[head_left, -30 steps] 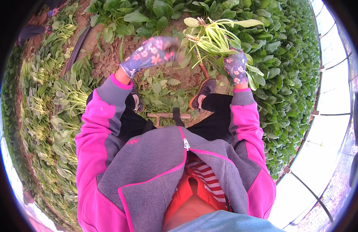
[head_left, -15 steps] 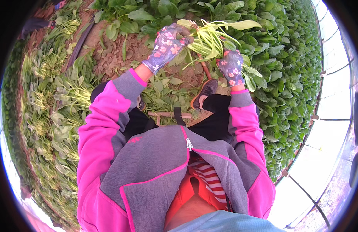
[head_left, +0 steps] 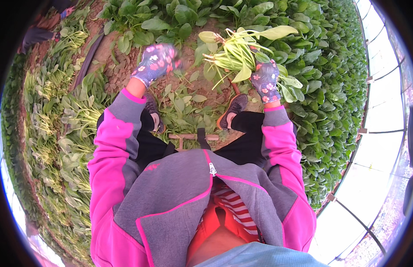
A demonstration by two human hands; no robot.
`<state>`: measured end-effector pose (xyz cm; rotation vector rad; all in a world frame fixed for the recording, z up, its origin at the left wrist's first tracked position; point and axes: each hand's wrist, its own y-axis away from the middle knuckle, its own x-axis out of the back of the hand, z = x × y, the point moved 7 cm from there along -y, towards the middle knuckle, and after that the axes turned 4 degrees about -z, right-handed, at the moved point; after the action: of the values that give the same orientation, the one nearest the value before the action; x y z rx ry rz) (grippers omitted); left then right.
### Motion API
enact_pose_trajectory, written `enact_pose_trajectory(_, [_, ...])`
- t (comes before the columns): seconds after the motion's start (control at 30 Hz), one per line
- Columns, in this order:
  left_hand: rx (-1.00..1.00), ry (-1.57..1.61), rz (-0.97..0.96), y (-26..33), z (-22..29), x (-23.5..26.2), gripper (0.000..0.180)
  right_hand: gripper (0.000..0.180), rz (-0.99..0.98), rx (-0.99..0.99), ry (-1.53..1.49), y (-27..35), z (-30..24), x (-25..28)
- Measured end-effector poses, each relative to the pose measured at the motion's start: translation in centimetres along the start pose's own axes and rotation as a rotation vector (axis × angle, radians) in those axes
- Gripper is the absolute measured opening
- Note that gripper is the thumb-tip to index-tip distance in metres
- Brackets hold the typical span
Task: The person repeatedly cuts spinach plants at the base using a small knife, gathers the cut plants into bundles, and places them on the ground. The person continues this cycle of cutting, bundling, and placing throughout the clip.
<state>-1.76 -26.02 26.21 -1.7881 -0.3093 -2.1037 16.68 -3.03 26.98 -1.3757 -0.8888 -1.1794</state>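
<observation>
Your right hand (head_left: pixel 265 82) grips a leafy green bunch (head_left: pixel 240 54) by its stems.
It looks light, limp and easily bruised, so hold near the stem bases; left of the bunch, your left hand (head_left: pixel 156 62) hangs loosely curled, holding nothing.

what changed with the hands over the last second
The left hand in its flowered glove drew away to the left from the bunch of leafy green plants and now hangs apart over bare soil. The right hand kept gripping the bunch, roots leftward.
</observation>
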Motion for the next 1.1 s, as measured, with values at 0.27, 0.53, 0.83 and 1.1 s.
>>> enact_pose_trajectory(0.27, [-0.127, 0.652, 0.316, -4.3, 5.2, 3.3, 0.037, 0.035, -0.123, 0.118, -0.054, -0.1, -3.4, -1.1])
enact_pose_trajectory(0.53, [0.091, 0.894, 0.312, -3.7, 1.9, 0.8, 0.028, 0.058, -0.071, 0.124, 0.011, -0.6, -4.4, -0.5])
enact_pose_trajectory(0.83, [0.275, 1.195, 0.173, -3.6, -2.9, 0.2, 0.024, 0.063, -0.037, 0.184, -0.069, 0.0, -5.0, -0.1])
enact_pose_trajectory(1.1, [0.187, 1.297, 0.114, -3.8, -1.3, 1.0, 0.034, 0.041, 0.038, 0.2, -0.674, -0.3, -4.9, 0.3])
